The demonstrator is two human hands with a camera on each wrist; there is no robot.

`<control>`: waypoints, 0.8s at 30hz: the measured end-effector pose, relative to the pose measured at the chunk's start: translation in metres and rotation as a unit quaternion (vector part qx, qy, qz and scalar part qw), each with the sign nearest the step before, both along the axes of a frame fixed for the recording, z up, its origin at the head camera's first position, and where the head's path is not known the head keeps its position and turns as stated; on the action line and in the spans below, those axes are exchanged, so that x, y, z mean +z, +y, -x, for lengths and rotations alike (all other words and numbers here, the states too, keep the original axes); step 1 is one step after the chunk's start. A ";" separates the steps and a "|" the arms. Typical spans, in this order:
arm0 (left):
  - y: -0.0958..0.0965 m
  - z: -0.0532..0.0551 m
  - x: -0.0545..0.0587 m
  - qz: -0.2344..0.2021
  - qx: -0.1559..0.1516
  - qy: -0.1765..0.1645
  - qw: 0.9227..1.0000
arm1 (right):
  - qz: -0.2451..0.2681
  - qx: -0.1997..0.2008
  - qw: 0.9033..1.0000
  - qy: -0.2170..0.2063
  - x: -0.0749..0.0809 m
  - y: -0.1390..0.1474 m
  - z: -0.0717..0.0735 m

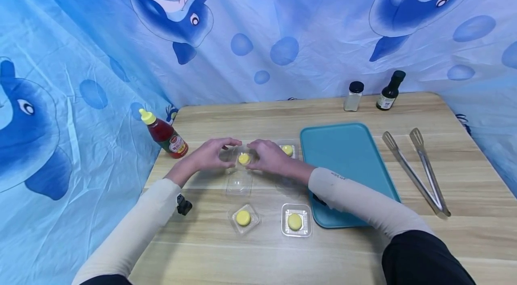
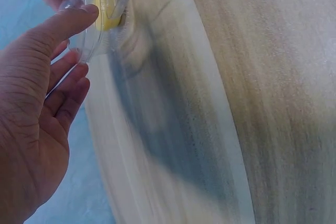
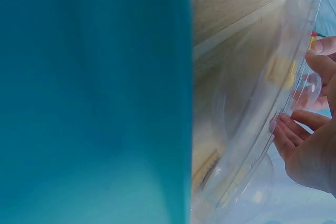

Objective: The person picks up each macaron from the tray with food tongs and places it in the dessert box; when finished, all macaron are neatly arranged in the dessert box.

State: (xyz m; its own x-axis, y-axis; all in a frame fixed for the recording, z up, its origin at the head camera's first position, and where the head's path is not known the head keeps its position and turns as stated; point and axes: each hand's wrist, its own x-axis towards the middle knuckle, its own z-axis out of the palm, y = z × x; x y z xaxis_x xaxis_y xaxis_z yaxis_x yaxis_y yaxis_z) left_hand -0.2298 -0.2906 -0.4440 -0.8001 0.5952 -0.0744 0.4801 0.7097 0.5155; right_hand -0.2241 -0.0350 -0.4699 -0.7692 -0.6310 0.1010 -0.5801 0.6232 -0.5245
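Having nearest, around five o'clock from the held box (image 1: 241,149), a squarely set box (image 1: 304,221) with a yellow cake (image 1: 294,221), and at six o'clock an angled box (image 1: 242,230) with a second cake (image 1: 243,217). Seeing next a clear lid (image 1: 238,185), also at six o'clock, just beside the held box. Gripping that box from nine o'clock with the left hand (image 1: 211,154), partly closed, thumb and fingers curled at its edge. Pinching it likewise from three o'clock with the right hand (image 1: 271,157). Holding a third cake (image 1: 244,159) inside, between both hands; cannot tell if resting on the tabletop (image 1: 258,256) or raised. Partly hiding, at three o'clock, a back box (image 1: 295,152) with a fourth cake (image 1: 287,150); having a blue tray (image 1: 347,155) and, farther over, metal tongs (image 1: 429,173) that way too. Finding a red sauce bottle (image 1: 170,138) near ten o'clock, a shaker (image 1: 352,100) and a dark bottle (image 1: 388,94) at two, and a dolphin curtain (image 1: 258,20) at twelve.
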 end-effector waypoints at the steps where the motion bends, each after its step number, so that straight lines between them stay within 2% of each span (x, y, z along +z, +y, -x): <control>1: 0.000 0.000 -0.001 0.001 0.001 0.000 1.000 | -0.002 0.000 1.000 0.000 0.000 0.000 0.000; 7: -0.002 0.001 -0.004 0.000 0.004 -0.003 1.000 | -0.008 -0.004 1.000 -0.012 0.002 -0.002 -0.001; 17: -0.001 -0.002 0.000 -0.003 0.009 -0.017 1.000 | -0.014 -0.004 1.000 -0.008 0.003 -0.004 -0.002; 24: -0.001 -0.003 -0.003 -0.011 0.009 -0.025 1.000 | -0.012 -0.005 1.000 -0.009 0.002 -0.005 -0.003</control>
State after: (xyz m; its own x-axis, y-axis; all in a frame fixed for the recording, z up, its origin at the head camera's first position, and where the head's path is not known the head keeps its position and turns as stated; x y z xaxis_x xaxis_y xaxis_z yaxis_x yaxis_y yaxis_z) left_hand -0.2273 -0.2917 -0.4470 -0.8064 0.5825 -0.1017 0.4403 0.7064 0.5542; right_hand -0.2212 -0.0396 -0.4679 -0.7765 -0.6260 0.0722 -0.5648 0.6406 -0.5203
